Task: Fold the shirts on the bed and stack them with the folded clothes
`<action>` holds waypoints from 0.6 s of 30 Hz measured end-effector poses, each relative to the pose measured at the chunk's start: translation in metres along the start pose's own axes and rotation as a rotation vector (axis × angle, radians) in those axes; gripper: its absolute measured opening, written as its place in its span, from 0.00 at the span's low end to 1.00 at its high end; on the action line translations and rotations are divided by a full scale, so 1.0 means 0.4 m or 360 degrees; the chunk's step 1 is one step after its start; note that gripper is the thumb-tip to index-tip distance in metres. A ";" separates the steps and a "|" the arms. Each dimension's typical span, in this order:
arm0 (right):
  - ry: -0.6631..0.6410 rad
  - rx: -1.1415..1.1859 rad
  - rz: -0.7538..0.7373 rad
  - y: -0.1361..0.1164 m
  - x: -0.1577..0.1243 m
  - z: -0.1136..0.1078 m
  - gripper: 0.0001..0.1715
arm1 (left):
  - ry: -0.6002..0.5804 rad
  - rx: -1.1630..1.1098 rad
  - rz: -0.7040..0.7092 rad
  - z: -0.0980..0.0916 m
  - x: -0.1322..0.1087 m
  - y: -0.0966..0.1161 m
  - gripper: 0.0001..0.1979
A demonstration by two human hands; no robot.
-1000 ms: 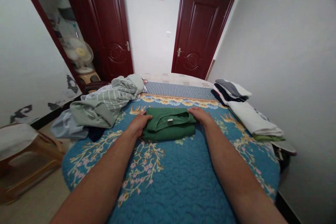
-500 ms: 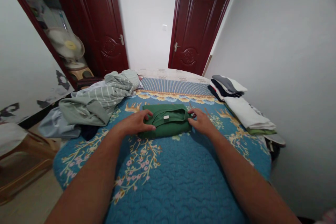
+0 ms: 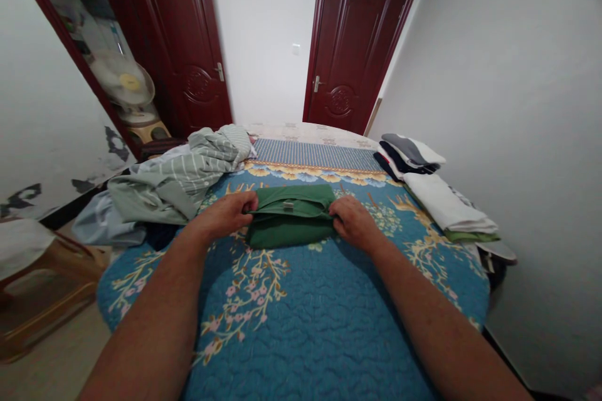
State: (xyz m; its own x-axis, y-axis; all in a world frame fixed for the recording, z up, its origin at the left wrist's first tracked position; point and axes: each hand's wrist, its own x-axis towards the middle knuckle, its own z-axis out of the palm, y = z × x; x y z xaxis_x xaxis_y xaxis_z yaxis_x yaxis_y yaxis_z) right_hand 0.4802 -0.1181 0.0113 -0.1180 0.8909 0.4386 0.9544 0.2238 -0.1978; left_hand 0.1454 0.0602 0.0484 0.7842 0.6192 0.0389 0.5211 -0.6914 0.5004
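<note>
A green T-shirt, folded into a compact rectangle, lies on the blue quilted cover in the middle of the table. Its neckline faces up, with a small pale label inside the collar. My left hand pinches the shirt's left edge at the collar fold. On the opposite side, my right hand grips the right edge, its fingers curled in. The collar band is drawn fairly straight between both hands, slightly raised from the lower layer.
A loose heap of grey-green clothes lies at the left. Folded garments and a white folded cloth are stacked along the right edge beside the wall. A wooden stool stands at the lower left, a fan farther back.
My left hand has closed on the shirt's left edge, and my right hand has tightened its hold. The collar, rounded before, is now stretched flatter and the label looks folded over.
</note>
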 end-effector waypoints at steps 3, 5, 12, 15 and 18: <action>-0.0204 -0.0100 -0.0010 -0.004 -0.002 0.003 0.14 | -0.0254 -0.0088 -0.0026 0.007 -0.005 0.006 0.08; -0.0210 -0.0121 0.0033 -0.001 -0.005 0.004 0.13 | -0.0344 -0.0142 -0.0066 0.013 -0.004 0.016 0.10; 0.0114 -0.0222 0.0580 -0.035 0.011 0.034 0.19 | 0.0156 -0.0068 -0.0166 0.032 0.020 0.032 0.20; 0.0122 -0.0375 0.0672 -0.069 0.030 0.057 0.18 | 0.0194 0.0056 -0.0184 0.062 0.033 0.036 0.19; 0.0035 -0.0466 0.0682 -0.089 0.038 0.063 0.07 | 0.0131 0.0192 -0.0173 0.086 0.037 0.045 0.18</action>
State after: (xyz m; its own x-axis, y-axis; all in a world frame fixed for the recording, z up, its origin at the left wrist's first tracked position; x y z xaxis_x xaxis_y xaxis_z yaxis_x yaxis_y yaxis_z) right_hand 0.4376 -0.1027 0.0028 0.3028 0.8691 0.3912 0.9530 -0.2820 -0.1112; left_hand 0.1779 0.0442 0.0282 0.6932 0.7179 0.0633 0.6421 -0.6551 0.3982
